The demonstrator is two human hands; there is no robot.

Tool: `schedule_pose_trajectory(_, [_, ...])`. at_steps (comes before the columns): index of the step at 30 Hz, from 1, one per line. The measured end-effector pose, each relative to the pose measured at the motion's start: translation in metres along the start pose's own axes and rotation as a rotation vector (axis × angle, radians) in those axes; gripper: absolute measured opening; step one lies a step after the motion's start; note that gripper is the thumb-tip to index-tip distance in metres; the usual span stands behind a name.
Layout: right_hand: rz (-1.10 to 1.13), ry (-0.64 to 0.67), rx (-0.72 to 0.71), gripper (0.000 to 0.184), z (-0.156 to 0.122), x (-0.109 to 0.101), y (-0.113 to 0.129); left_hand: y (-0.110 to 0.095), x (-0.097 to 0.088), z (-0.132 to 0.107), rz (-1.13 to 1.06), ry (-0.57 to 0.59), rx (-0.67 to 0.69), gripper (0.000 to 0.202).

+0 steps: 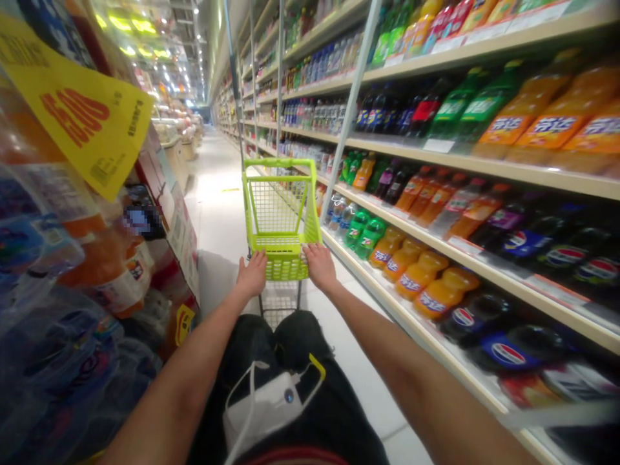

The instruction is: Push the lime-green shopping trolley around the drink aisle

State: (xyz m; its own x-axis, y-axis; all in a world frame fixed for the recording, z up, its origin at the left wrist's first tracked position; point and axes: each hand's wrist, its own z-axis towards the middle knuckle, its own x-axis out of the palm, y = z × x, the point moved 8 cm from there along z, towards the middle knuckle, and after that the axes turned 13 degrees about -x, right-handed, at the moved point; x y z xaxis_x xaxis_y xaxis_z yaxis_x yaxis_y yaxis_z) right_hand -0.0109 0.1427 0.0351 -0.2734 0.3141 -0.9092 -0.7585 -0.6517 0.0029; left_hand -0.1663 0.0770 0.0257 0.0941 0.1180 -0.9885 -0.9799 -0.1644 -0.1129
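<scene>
A lime-green shopping cart (278, 243) stands in front of me in the aisle, its basket pointing ahead. My left hand (252, 274) is closed over the left side of its near edge. On the right side of the same edge, my right hand (320, 266) holds on in the same way. The undersides of the fingers are partly hidden. No goods can be made out inside the basket. On my lap lies a white box-shaped device (264, 410) with a white cable and a yellow tip.
Shelves of soft drinks (421, 226) run along the right, close to the cart. Stacked bottles (92, 271) crowd the left under a yellow price sign (82, 110). Between them a pale tiled floor (217, 187) stretches ahead. Further left stand more display stands (177, 142).
</scene>
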Motion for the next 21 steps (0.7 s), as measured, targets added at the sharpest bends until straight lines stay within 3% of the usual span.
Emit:
schedule_pose_trajectory(3, [0.024,-0.028,0.049,0.037,-0.002,-0.004,-0.006,0.000,0.004,0.001,0.051,0.019,-0.015,0.061])
schedule_pose_trajectory(8, [0.159,-0.068,-0.226,0.041,0.022,0.010,0.061,0.000,-0.003,0.008,0.075,0.021,-0.088,0.061])
schedule_pose_trajectory(10, [0.184,-0.065,-0.288,0.043,0.027,0.015,0.071,0.004,-0.005,0.008,0.104,0.022,-0.105,0.064])
schedule_pose_trajectory(12, [0.164,-0.054,-0.262,0.043,0.024,0.016,0.059,0.008,-0.004,0.006,0.136,0.039,-0.092,0.066])
schedule_pose_trajectory(17, [0.044,-0.082,0.006,0.041,0.003,-0.001,-0.011,0.012,-0.001,0.005,0.157,0.037,-0.073,0.068])
schedule_pose_trajectory(19, [0.038,-0.085,0.051,0.040,0.001,-0.005,-0.016,0.010,-0.001,0.007,0.152,0.018,-0.076,0.066])
schedule_pose_trajectory(21, [0.065,-0.069,0.021,0.040,0.007,-0.002,-0.002,0.005,-0.001,0.009,0.152,-0.003,-0.064,0.064])
